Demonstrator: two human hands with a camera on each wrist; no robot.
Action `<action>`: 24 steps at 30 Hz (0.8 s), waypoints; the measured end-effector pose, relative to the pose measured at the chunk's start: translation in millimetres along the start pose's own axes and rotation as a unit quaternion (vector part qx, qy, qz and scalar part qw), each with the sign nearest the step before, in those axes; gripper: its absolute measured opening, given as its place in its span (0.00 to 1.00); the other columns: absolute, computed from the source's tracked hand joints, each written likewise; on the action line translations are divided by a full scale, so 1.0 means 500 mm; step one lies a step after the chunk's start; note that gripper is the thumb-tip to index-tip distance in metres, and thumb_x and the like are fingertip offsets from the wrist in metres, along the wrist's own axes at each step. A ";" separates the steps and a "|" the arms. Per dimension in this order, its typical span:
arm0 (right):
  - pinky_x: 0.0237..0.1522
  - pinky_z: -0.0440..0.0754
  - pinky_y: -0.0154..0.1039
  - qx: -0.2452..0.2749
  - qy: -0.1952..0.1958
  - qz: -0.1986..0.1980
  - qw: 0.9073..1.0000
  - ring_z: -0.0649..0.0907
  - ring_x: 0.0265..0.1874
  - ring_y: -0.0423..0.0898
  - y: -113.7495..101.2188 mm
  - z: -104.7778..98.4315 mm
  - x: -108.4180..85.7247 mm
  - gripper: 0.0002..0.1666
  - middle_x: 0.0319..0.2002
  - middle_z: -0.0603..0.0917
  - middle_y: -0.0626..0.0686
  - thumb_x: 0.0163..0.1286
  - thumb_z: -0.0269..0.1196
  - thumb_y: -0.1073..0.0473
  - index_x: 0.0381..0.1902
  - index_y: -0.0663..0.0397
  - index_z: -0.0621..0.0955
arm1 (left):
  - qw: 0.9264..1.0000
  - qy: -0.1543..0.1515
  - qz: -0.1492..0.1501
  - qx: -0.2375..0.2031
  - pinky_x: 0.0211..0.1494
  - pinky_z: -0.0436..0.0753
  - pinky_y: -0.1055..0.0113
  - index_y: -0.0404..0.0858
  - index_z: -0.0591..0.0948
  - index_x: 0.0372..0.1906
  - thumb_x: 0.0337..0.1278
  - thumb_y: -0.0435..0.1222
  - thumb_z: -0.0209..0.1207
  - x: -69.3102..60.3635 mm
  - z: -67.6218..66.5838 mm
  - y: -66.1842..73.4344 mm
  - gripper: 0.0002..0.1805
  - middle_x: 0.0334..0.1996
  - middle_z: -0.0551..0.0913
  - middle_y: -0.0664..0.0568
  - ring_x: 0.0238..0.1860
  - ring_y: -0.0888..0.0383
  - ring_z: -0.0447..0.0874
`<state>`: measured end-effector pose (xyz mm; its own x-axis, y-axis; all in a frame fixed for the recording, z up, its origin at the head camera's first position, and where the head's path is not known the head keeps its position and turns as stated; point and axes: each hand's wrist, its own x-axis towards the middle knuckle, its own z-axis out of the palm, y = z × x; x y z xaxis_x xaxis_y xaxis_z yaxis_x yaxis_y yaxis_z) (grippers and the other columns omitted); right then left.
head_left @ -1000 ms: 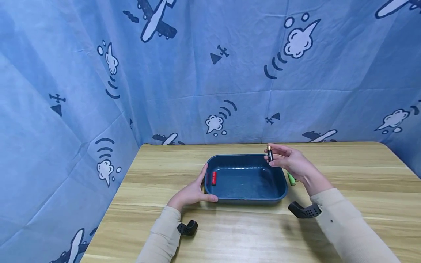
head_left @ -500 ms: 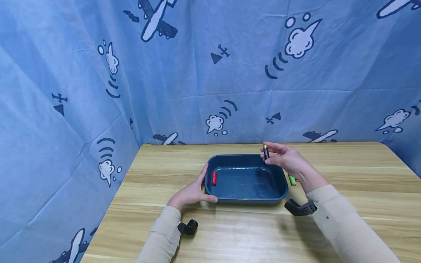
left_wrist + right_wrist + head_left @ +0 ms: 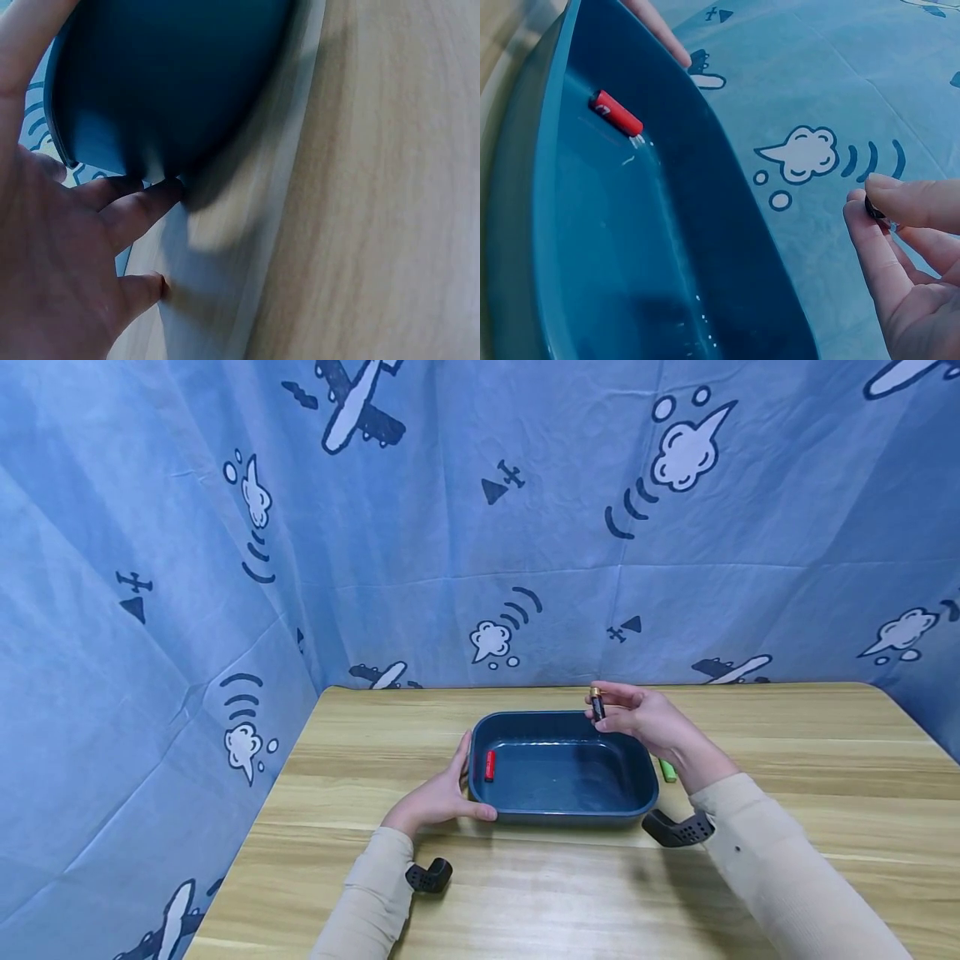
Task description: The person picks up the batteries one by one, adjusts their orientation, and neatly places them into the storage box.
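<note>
Wooden table (image 3: pixel 360 752), battery (image 3: pixel 597 705) in right hand (image 3: pixel 654 723), shifted left

Cream sleeves (image 3: pixel 787 864), a black, angled, perforated bracket (image 3: pixel 678 830) on each.

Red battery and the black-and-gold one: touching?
Apart. The head view shows the red battery lying at the left end of the blue tray, while the right hand pinches the black-and-gold battery near its far right corner, clear gap between.
</note>
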<state>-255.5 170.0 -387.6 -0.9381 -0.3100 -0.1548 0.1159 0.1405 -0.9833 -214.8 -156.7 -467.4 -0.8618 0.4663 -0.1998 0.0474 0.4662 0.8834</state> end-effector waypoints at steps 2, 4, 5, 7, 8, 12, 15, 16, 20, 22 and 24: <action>0.47 0.77 0.32 -0.009 0.001 -0.002 1.000 0.80 0.50 0.48 -0.001 0.002 0.000 0.43 0.61 0.66 0.68 0.57 0.64 0.71 0.69 0.60 0.60 | 1.000 -0.001 -0.005 -0.001 0.68 0.56 0.56 0.56 0.30 0.72 0.38 0.48 0.72 0.000 0.001 0.002 0.68 0.73 0.44 0.52 0.69 0.53 0.54; 0.48 0.77 0.33 -0.013 0.001 -0.003 1.000 0.79 0.50 0.48 -0.002 0.004 0.000 0.42 0.61 0.67 0.68 0.58 0.64 0.71 0.69 0.59 0.60 | 1.000 -0.002 -0.007 -0.001 0.68 0.57 0.56 0.55 0.30 0.72 0.39 0.47 0.72 0.000 0.002 0.005 0.68 0.73 0.44 0.52 0.69 0.53 0.54; 0.48 0.77 0.33 -0.012 -0.001 -0.004 1.000 0.79 0.50 0.48 -0.003 0.005 -0.001 0.42 0.61 0.67 0.68 0.58 0.63 0.71 0.69 0.60 0.60 | 1.000 -0.003 -0.007 -0.003 0.68 0.57 0.56 0.55 0.30 0.72 0.39 0.47 0.72 -0.001 0.002 0.005 0.67 0.73 0.43 0.52 0.69 0.53 0.54; 0.48 0.77 0.33 -0.009 -0.004 -0.006 1.000 0.80 0.49 0.47 -0.004 0.007 -0.001 0.42 0.61 0.66 0.68 0.58 0.63 0.72 0.69 0.60 0.60 | 1.000 -0.005 -0.007 -0.007 0.68 0.58 0.57 0.53 0.30 0.72 0.38 0.46 0.72 0.000 0.003 0.006 0.68 0.73 0.43 0.51 0.69 0.52 0.54; 0.48 0.77 0.33 -0.006 -0.005 -0.006 1.000 0.79 0.50 0.48 -0.005 0.008 -0.001 0.42 0.62 0.66 0.68 0.58 0.63 0.72 0.69 0.60 0.60 | 1.000 -0.006 -0.005 -0.010 0.68 0.58 0.57 0.52 0.30 0.72 0.38 0.45 0.73 0.001 0.003 0.006 0.68 0.73 0.42 0.51 0.69 0.52 0.54; 0.50 0.76 0.36 0.003 -0.009 -0.005 1.000 0.80 0.49 0.46 -0.005 0.012 0.002 0.43 0.62 0.66 0.67 0.58 0.62 0.73 0.69 0.60 0.59 | 1.000 -0.008 -0.001 -0.015 0.68 0.57 0.59 0.51 0.30 0.72 0.38 0.44 0.73 0.004 0.004 0.001 0.69 0.73 0.41 0.50 0.69 0.52 0.53; 0.52 0.75 0.38 0.003 -0.010 -0.002 1.000 0.80 0.49 0.46 -0.005 0.018 0.005 0.42 0.62 0.66 0.67 0.58 0.62 0.73 0.69 0.61 0.59 | 1.000 -0.009 0.007 -0.018 0.68 0.56 0.59 0.51 0.30 0.72 0.37 0.43 0.74 0.006 0.006 -0.003 0.69 0.73 0.41 0.51 0.70 0.53 0.51; 0.53 0.75 0.39 0.003 -0.011 -0.002 1.000 0.80 0.49 0.47 -0.006 0.020 0.005 0.42 0.61 0.66 0.67 0.58 0.62 0.73 0.69 0.61 0.59 | 1.000 -0.010 0.009 -0.018 0.68 0.56 0.59 0.50 0.30 0.72 0.36 0.43 0.74 0.007 0.006 -0.003 0.70 0.73 0.41 0.51 0.70 0.53 0.51; 0.52 0.75 0.40 0.005 -0.017 -0.002 1.000 0.79 0.50 0.49 -0.006 0.031 0.010 0.42 0.60 0.67 0.69 0.58 0.62 0.73 0.69 0.61 0.60 | 1.000 -0.010 0.013 -0.019 0.68 0.55 0.59 0.52 0.31 0.72 0.33 0.43 0.75 0.008 0.009 -0.003 0.71 0.73 0.41 0.53 0.70 0.54 0.49; 0.53 0.75 0.42 0.005 -0.021 -0.003 1.000 0.79 0.51 0.51 -0.006 0.036 0.013 0.42 0.59 0.68 0.69 0.58 0.62 0.73 0.69 0.62 0.60 | 1.000 -0.010 0.015 -0.017 0.68 0.55 0.61 0.54 0.32 0.72 0.33 0.42 0.75 0.008 0.010 -0.002 0.71 0.73 0.41 0.55 0.70 0.56 0.50; 0.53 0.75 0.43 0.002 -0.023 -0.002 1.000 0.78 0.52 0.53 -0.005 0.041 0.016 0.41 0.59 0.69 0.69 0.58 0.62 0.73 0.68 0.62 0.60 | 1.000 -0.011 0.020 -0.013 0.68 0.55 0.62 0.54 0.32 0.72 0.33 0.40 0.76 0.008 0.011 -0.001 0.70 0.73 0.42 0.55 0.70 0.56 0.49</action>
<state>-256.8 147.8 -388.2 -0.9229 -0.3529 -0.1542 0.1131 0.1343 -0.9845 -215.6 -151.0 -470.7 -0.8481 0.5008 -0.1730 0.0686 0.4276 0.9014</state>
